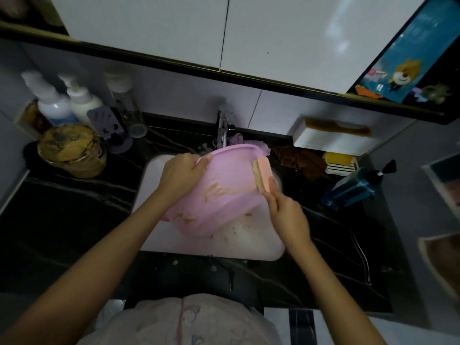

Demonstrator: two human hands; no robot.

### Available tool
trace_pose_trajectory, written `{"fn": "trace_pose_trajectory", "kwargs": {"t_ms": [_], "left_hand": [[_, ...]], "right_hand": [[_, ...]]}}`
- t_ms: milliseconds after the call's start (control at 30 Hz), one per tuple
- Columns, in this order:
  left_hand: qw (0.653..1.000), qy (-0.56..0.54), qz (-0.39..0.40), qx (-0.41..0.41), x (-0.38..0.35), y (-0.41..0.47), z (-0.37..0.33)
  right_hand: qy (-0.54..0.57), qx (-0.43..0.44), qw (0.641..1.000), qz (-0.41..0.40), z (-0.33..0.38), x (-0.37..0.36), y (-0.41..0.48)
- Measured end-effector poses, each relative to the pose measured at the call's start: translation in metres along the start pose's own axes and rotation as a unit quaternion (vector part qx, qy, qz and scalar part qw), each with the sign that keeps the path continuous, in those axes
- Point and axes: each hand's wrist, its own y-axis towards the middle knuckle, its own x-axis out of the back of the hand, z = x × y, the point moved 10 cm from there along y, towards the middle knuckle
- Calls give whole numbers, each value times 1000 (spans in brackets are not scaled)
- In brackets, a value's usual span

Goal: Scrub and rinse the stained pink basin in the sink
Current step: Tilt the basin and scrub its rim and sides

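A pink basin (pixel 224 190) with brown smears inside is tilted up over the white sink (pixel 249 247). My left hand (pixel 181 175) grips its far-left rim. My right hand (pixel 286 212) holds a pink and tan scrubber (pixel 261 175) against the basin's right inner wall. The chrome tap (pixel 222 130) stands just behind the basin; no water stream shows. Brown specks lie on the sink floor below the basin.
On the black marble counter (pixel 74 220) stand a brown-stained tub (pixel 72 149) and several white bottles (pixel 67 100) at the left. At the right are a brown cloth (pixel 301 160), a soap dish (pixel 339 163) and a blue pump bottle (pixel 353 189). A white shelf with a comb (pixel 336 135) hangs on the wall.
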Motion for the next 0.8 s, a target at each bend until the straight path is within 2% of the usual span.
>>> {"fn": "trace_pose_trajectory", "kwargs": {"t_ms": [100,167,267,333,400,467,500,533,633,667,733,800], "left_hand": [[1000,-17,3,19,3,2,6],[999,-32,0,34,9,2,17],[999,-36,-5,39,13,0,20],[999,-14,2,35,10,1,13],[999,-11,-3,41,9,2,16],[999,-23,-7,49,12,3,25],[998,-28,-7,49,13,3,27],[998,-32,-5,47,12,1,28],[999,-27,-7,39,10,1,24],[999,-23,-9,40,10,2,23],[998,-18,-13,53,12,3,27],[998,-19,-17,64,16,6,31]], "right_hand": [[-9,79,996,40,42,-23,-25],[-34,116,991,53,37,-25,-42],[34,-6,999,9,-11,-11,-11],[118,-34,992,-22,-2,-12,-1],[111,26,993,4,35,-31,-15],[41,107,993,14,52,-44,-40],[18,118,993,6,45,-43,-43],[22,93,995,-3,30,-39,-36],[138,-65,987,-50,-15,-30,2],[155,-74,983,-60,-11,-30,2],[163,-28,986,-36,25,-44,-14],[119,62,991,28,66,-63,-47]]}}
